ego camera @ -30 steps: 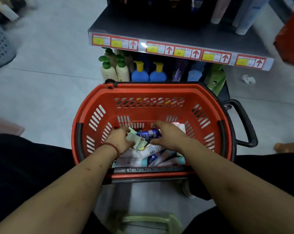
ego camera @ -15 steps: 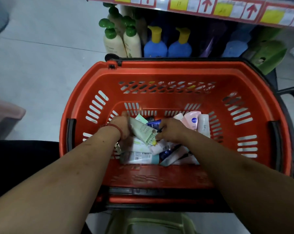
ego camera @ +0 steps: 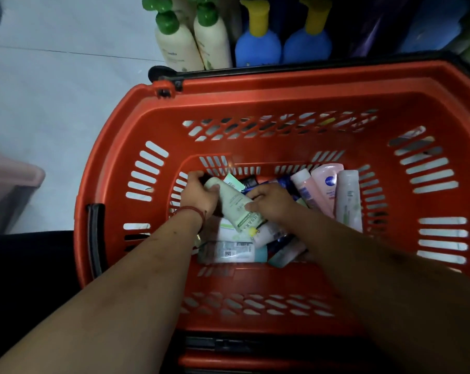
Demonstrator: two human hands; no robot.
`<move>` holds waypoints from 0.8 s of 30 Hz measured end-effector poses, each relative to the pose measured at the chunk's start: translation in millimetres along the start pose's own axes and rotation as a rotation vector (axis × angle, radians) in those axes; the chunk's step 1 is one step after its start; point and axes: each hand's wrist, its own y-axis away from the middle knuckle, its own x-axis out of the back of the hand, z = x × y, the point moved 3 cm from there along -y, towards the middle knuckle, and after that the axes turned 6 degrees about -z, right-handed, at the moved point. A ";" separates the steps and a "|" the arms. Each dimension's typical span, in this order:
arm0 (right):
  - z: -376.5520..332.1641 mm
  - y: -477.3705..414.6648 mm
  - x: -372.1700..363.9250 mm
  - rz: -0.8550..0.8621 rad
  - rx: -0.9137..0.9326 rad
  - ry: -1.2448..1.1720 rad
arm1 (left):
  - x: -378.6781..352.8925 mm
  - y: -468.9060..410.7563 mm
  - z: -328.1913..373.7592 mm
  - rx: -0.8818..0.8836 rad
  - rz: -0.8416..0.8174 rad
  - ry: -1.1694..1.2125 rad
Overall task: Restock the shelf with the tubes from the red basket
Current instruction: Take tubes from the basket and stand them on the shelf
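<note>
Head view: the red basket (ego camera: pixel 115 168) fills the middle of the scene, its slotted walls open to the top and a black handle (ego camera: pixel 94 238) lying against its left rim; both forearms reach down into it from the near edge. The left hand (ego camera: pixel 198 195), with a red string bracelet (ego camera: pixel 193 210) on the wrist, grips the capped end of a pale green tube (ego camera: pixel 235 205), fingers curled over it and thumb on its upper face; the tube lies tilted, cap to the far left, flat end to the near right, above the heap of other tubes. The right hand (ego camera: pixel 271 202) sits just right of it with fingers curled against the tube's right edge; whether it holds the tube or something beneath, I cannot tell. The rest of the tubes lie on the basket floor; a clear tube with a barcode (ego camera: pixel 228 252) lies flat near the hands; two pink tubes (ego camera: pixel 327 184) and a whitish tube (ego camera: pixel 348 201) lean against the right wall. Beyond the far rim stand two cream bottles with green pumps (ego camera: pixel 177 44) and two blue bottles with yellow caps (ego camera: pixel 257 48); pale floor (ego camera: pixel 53 103) lies to the left.
</note>
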 end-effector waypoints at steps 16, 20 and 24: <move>-78.2 126.2 123.4 0.063 0.137 -0.323 | 61.8 98.8 78.7 -0.132 -0.721 0.375; -116.1 179.2 132.7 0.163 0.285 -0.498 | 79.6 142.4 101.2 -0.223 -0.803 0.264; -151.6 222.2 135.5 0.206 0.428 -0.722 | 98.4 180.6 128.1 -0.366 -0.771 0.382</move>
